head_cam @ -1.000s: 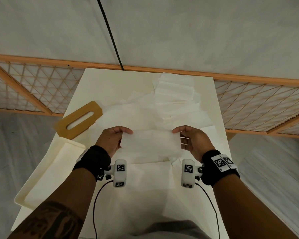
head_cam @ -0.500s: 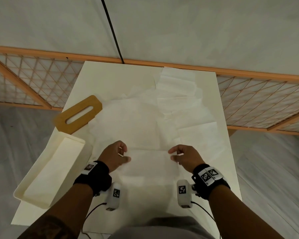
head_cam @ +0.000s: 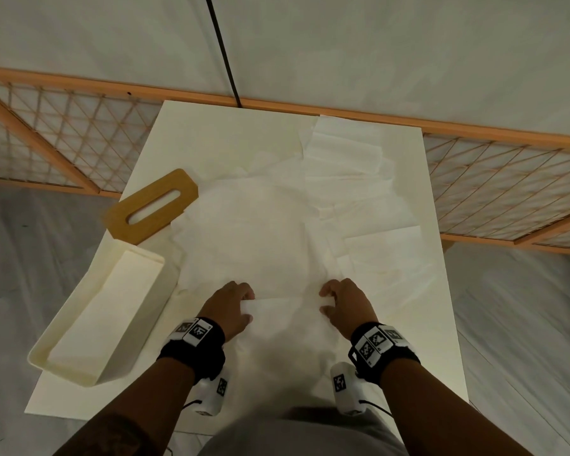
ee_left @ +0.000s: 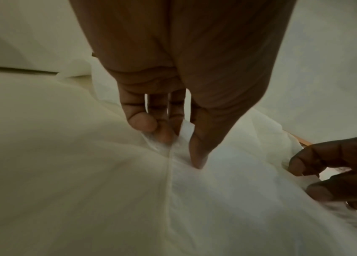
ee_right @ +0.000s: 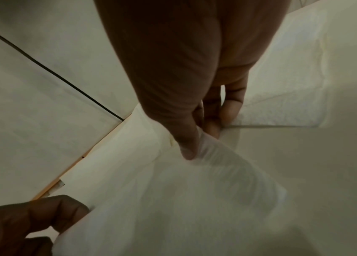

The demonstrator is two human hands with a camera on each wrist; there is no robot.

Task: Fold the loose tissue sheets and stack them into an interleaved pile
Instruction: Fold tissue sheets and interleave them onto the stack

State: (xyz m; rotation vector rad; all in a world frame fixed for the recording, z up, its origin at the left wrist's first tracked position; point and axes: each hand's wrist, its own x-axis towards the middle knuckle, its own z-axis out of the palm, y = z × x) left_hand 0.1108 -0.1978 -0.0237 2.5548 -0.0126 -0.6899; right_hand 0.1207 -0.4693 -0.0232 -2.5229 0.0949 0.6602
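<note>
Tissue sheet [head_cam: 285, 311]: white, thin, near-centre of table, between both hands; left and right ends pinched, middle lying over other sheets.
Left hand [head_cam: 231, 307]: thumb [ee_left: 197, 155] and curled fingers [ee_left: 142, 123] pinching left end of sheet; edge of tissue showing between them in left wrist view.
Right hand [head_cam: 346, 306]: thumb and fingers curled round right end of sheet, tissue draped over thumb tip in right wrist view.
Loose tissue sheets [head_cam: 257, 232]: spread flat and overlapping across centre of table, reaching near edge under forearms.
Folded sheets [head_cam: 343, 149]: overlapping run along far-right part of table, from far edge toward right hand.
Table [head_cam: 211, 136]: cream top; bare strip at far left and along left edge; right edge close beside sheets.
Tray [head_cam: 79, 327]: cream plastic, oblong, at near-left edge, one corner overhanging table edge.
Wooden lid [head_cam: 152, 205]: slotted, tilted, far side of tray, touching edge of loose sheets.
Lattice screen [head_cam: 63, 139]: wooden frame, behind far edge of table, both sides.
Cable [head_cam: 221, 47]: black, running along wall to far edge.
</note>
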